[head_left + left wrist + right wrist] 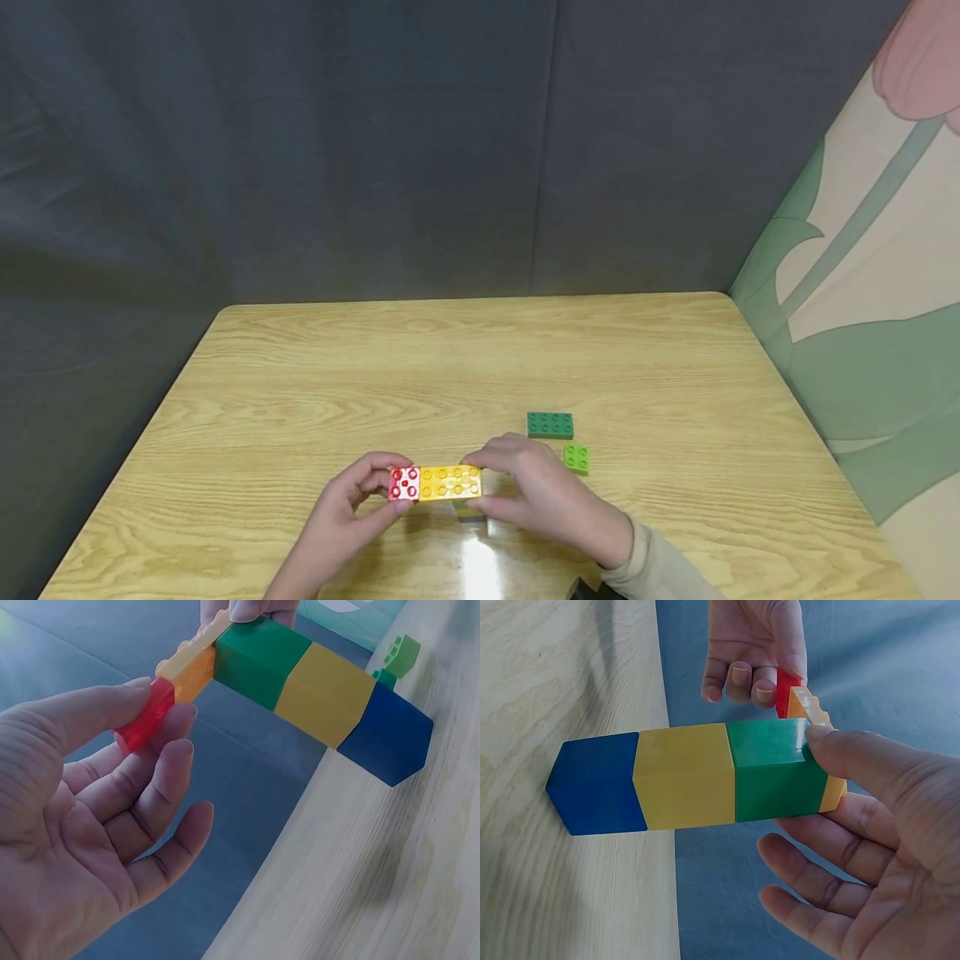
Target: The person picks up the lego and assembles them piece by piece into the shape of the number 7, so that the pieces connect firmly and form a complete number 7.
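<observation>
A stack of blue (596, 784), yellow (684, 776) and green (780, 769) toy bricks stands with its blue end close to the wooden table. A long yellow brick (450, 482) with studs lies across the green end and juts out to the left. My right hand (536, 492) grips the top of the stack, thumb and fingers on opposite sides of the green and long yellow bricks. My left hand (97, 787) pinches a small red brick (148, 718) between thumb and fingers, right at the long brick's left end. Its other fingers curl loosely below.
On the wooden table (337, 375), a dark green brick (550, 425) and a smaller light green brick (576, 459) lie just beyond my right hand. A dark curtain (412, 150) hangs behind the table, and a flower-patterned cloth (870, 333) hangs along its right side.
</observation>
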Tool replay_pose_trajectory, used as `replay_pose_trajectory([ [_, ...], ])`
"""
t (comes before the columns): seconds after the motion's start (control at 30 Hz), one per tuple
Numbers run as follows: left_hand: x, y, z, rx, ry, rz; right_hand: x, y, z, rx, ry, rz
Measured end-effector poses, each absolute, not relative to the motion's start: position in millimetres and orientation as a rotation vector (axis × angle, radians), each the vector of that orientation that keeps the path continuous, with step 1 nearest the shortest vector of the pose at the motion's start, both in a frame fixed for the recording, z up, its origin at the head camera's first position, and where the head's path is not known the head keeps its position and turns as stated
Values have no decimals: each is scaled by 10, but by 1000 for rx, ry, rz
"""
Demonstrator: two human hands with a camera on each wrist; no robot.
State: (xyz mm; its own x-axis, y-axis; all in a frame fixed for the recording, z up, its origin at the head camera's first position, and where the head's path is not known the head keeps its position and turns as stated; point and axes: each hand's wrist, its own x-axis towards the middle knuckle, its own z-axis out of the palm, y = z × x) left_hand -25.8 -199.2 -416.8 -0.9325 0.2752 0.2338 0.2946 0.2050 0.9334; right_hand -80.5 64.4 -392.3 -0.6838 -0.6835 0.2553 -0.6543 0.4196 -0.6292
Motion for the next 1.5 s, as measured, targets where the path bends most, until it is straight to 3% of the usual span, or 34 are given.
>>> replay_pose_trajectory([
  [0.7,-289,-1853,-4218,-472,-2296,-2306,-812,645,-3912,-1223,2608,-1126],
  [1.5,-275,-1832,-4228,-404,-2251,-2370,-802,631,-3901,-1253,2621,-1083],
])
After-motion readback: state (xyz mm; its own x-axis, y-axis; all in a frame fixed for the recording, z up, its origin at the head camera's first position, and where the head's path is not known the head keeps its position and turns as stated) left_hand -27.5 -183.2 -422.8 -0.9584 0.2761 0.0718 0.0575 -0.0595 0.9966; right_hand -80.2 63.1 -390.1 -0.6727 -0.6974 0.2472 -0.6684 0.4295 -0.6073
